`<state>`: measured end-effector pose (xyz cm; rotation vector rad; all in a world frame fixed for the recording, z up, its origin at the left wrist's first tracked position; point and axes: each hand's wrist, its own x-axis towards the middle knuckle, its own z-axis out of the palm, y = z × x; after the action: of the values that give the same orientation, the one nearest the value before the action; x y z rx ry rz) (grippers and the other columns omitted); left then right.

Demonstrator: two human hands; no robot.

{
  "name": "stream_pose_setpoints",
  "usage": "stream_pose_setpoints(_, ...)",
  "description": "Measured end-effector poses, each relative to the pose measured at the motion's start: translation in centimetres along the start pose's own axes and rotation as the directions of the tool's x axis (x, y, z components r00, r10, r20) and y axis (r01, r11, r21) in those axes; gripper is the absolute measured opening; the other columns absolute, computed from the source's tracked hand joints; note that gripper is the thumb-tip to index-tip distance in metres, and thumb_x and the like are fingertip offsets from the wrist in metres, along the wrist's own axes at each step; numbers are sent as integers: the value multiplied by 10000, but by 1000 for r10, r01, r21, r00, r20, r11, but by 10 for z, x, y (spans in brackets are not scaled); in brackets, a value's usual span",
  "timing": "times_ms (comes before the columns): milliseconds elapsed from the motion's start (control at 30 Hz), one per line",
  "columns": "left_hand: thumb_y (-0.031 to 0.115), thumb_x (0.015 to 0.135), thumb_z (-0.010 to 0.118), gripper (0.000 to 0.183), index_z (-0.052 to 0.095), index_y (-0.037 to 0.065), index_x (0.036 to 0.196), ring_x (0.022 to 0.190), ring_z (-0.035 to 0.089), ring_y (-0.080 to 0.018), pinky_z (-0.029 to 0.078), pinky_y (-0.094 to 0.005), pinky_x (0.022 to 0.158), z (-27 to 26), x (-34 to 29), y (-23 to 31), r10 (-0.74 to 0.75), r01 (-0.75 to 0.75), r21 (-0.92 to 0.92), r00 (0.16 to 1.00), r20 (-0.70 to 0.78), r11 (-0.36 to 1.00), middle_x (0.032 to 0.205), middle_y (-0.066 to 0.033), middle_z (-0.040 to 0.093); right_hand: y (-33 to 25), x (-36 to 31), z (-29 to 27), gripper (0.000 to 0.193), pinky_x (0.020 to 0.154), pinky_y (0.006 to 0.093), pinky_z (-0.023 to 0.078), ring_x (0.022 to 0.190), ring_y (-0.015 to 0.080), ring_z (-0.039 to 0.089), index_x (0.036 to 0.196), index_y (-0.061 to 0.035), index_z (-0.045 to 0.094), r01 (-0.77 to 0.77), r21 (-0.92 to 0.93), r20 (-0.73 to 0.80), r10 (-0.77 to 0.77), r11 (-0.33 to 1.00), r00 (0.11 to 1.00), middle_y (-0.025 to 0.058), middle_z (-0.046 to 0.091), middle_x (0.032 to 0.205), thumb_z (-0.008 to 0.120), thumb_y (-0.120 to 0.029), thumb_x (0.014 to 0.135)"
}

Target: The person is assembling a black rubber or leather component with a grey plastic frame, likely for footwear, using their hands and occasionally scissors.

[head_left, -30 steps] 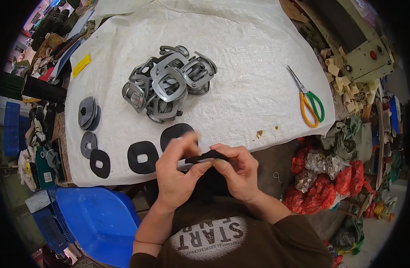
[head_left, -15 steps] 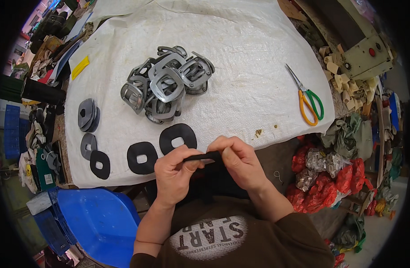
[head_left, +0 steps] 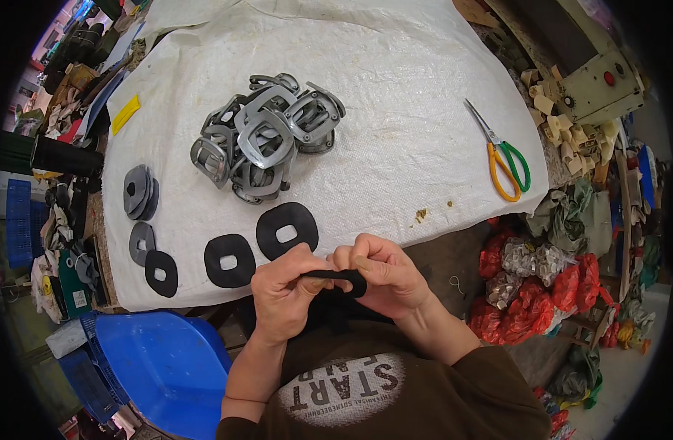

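Note:
My left hand and my right hand both pinch one black flat rubber ring, held edge-on just below the table's front edge. On the white cloth right above my hands lie two more black rings with rectangular holes. A heap of several grey metal frames sits in the middle of the cloth.
Grey and black rings lie at the cloth's left edge. Scissors with orange and green handles rest at the right. A blue plastic bin stands lower left, red mesh bags lower right. Clutter lines the left side.
My hands have drawn back from the table toward my body, uncovering the black ring on the cloth, and have turned the held ring edge-on.

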<state>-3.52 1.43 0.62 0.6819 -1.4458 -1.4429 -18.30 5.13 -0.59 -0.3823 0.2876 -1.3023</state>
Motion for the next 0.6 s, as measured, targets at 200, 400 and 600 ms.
stream_pose_setpoints(200,212,822,631,245,612,-29,780,573,480,-129,356,-239,517,0,3,12,-38,34,67,998,55,997,651,-71,578,-5,-6,-3,186,740,319,406,785,184,504,882,-16,498,-65,-74,18,67,995,998,104,530,827,550,-195,873)
stream_pose_setpoints(400,203,818,636,232,622,-27,798,573,500,-108,358,-228,521,-4,2,8,-159,159,28,987,7,987,654,-73,600,-12,-3,-5,180,733,339,411,779,210,526,923,-8,506,-17,-126,-99,4,992,995,135,556,861,554,-174,876)
stream_pose_setpoints(600,184,820,633,210,633,-25,832,572,503,-94,365,-225,531,-6,3,10,-125,115,216,991,37,970,659,-63,625,-11,-3,-3,157,721,346,397,748,213,514,828,-30,479,127,-409,46,-119,904,992,137,557,820,510,-167,896)
